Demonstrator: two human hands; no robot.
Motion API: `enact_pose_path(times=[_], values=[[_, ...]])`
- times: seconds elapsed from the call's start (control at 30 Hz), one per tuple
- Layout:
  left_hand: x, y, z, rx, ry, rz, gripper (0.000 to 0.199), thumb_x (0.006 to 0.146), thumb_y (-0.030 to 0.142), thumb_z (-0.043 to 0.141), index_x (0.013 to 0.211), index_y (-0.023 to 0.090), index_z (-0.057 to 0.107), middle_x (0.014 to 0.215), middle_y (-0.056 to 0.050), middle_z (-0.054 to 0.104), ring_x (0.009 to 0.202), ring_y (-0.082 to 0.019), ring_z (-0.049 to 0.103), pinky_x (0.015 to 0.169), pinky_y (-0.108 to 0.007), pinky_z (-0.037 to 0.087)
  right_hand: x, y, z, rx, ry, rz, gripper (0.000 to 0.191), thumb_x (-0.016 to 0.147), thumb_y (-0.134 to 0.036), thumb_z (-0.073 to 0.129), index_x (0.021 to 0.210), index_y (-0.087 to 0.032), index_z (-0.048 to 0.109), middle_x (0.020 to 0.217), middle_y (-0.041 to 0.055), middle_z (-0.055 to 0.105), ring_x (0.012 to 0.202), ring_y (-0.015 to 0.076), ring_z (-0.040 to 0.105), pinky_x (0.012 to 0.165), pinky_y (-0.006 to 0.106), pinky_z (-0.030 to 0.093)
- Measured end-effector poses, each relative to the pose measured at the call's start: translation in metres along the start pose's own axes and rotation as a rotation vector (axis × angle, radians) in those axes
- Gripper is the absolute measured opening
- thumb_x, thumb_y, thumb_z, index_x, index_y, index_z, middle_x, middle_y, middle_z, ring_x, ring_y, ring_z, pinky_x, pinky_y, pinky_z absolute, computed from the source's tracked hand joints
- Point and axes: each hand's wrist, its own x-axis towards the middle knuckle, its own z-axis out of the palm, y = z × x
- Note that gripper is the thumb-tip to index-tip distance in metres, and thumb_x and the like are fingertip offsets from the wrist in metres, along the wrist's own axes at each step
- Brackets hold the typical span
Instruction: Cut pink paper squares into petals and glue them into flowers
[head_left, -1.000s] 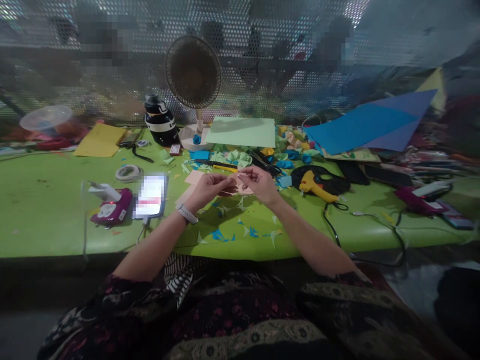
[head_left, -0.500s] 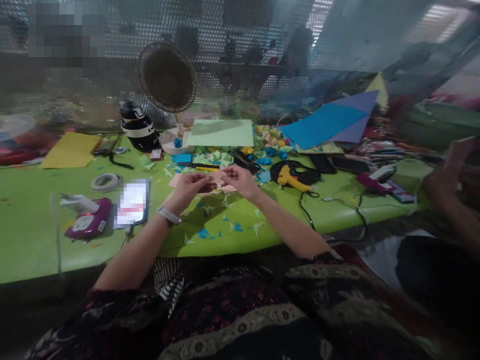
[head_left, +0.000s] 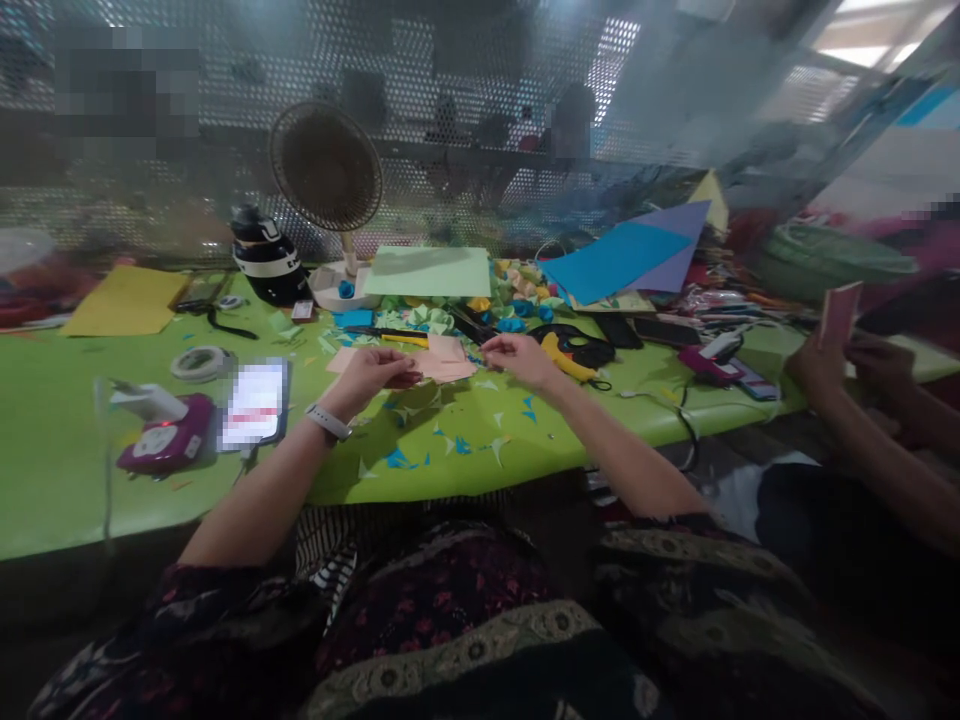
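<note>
The peach paper pieces (head_left: 448, 368) lie on the table between your two hands; they are pale, matt and straight-edged, in a small overlapping stack, with one squarish piece on top; another peach piece shows behind your left wrist. Your left hand (head_left: 379, 370) is at the left edge of the stack, thumb and fingers drawn close together; whether paper is gripped in them cannot be told. Your right hand (head_left: 517, 358) is raised just right of the stack and apart from it, fingertips nearly meeting; whether it holds anything small cannot be told.

The table (head_left: 56, 400) has a bright green cover; blue scraps (head_left: 463, 446) and pale slivers litter the near edge; beyond the stack lie a yellow-and-black tool (head_left: 401, 336), crumpled green paper (head_left: 431, 319) and a flat mint sheet (head_left: 427, 270); a yellow glue gun (head_left: 568, 362) lies to your right; a lit phone (head_left: 255, 403) and a tape roll (head_left: 199, 363) lie to your left. A fan (head_left: 325, 165) and a black bottle (head_left: 266, 265) stand behind, before a perforated screen (head_left: 420, 60); at far right, another person's hands hold a reddish card (head_left: 838, 315).
</note>
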Motion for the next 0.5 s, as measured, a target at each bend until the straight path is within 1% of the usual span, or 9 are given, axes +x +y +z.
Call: enact_pose_path(times=[0.1,0.17,0.23,0.3,0.37,0.43,0.5], values=[[0.001,0.001,-0.001,0.000,0.016,-0.036,0.025,0.071,0.027,0.084,0.081,0.010,0.070,0.075,-0.010,0.076,0.068,-0.018,0.074,0.076,-0.032,0.062,0.024,0.001,-0.016,-0.191,0.149,0.023,0.007,0.082,-0.017,0.064,0.087,-0.016,0.070,0.080,0.0051,0.074,0.070,0.0170,0.070,0.076,0.033,0.057],[0.001,0.003,-0.001,-0.010,0.044,-0.044,0.021,0.073,0.024,0.083,0.081,0.009,0.070,0.074,-0.009,0.076,0.067,-0.017,0.074,0.075,-0.030,0.061,0.043,0.002,-0.018,-0.389,0.198,-0.005,0.010,0.082,-0.017,0.063,0.089,-0.016,0.071,0.085,0.0066,0.075,0.080,0.0194,0.071,0.081,0.033,0.055],[0.001,0.006,-0.001,-0.019,0.085,-0.046,0.019,0.074,0.022,0.082,0.080,0.009,0.069,0.073,-0.009,0.075,0.065,-0.016,0.073,0.074,-0.030,0.061,0.061,0.002,-0.018,-0.590,0.223,-0.022,0.014,0.083,-0.020,0.063,0.091,-0.016,0.073,0.094,0.0079,0.076,0.091,0.0212,0.070,0.087,0.032,0.053],[0.001,0.009,-0.001,-0.016,0.117,-0.053,0.017,0.074,0.020,0.081,0.079,0.009,0.069,0.072,-0.008,0.075,0.063,-0.015,0.072,0.075,-0.030,0.061,0.077,0.004,-0.016,-0.752,0.227,0.014,0.017,0.084,-0.024,0.062,0.094,-0.017,0.073,0.102,0.0090,0.076,0.098,0.0226,0.069,0.087,0.031,0.051],[0.000,0.011,-0.001,-0.010,0.125,-0.060,0.016,0.075,0.019,0.080,0.079,0.009,0.069,0.072,-0.008,0.075,0.063,-0.014,0.072,0.077,-0.031,0.060,0.091,0.006,-0.015,-0.857,0.190,0.099,0.020,0.086,-0.031,0.062,0.093,-0.016,0.073,0.102,0.0106,0.075,0.098,0.0242,0.068,0.084,0.030,0.050],[0.000,0.012,0.000,-0.015,0.118,-0.063,0.016,0.076,0.020,0.080,0.080,0.009,0.069,0.071,-0.008,0.075,0.062,-0.014,0.072,0.077,-0.031,0.060,0.100,0.010,-0.012,-0.904,0.129,0.198,0.031,0.088,-0.043,0.059,0.090,-0.015,0.073,0.099,0.0133,0.075,0.097,0.0265,0.069,0.080,0.030,0.049],[0.000,0.011,0.001,-0.027,0.113,-0.063,0.016,0.077,0.020,0.079,0.080,0.009,0.069,0.071,-0.008,0.075,0.063,-0.014,0.072,0.076,-0.030,0.060,0.105,0.014,-0.005,-0.917,0.107,0.257,0.047,0.091,-0.054,0.052,0.093,-0.013,0.072,0.100,0.0176,0.074,0.097,0.0296,0.068,0.079,0.032,0.049]])
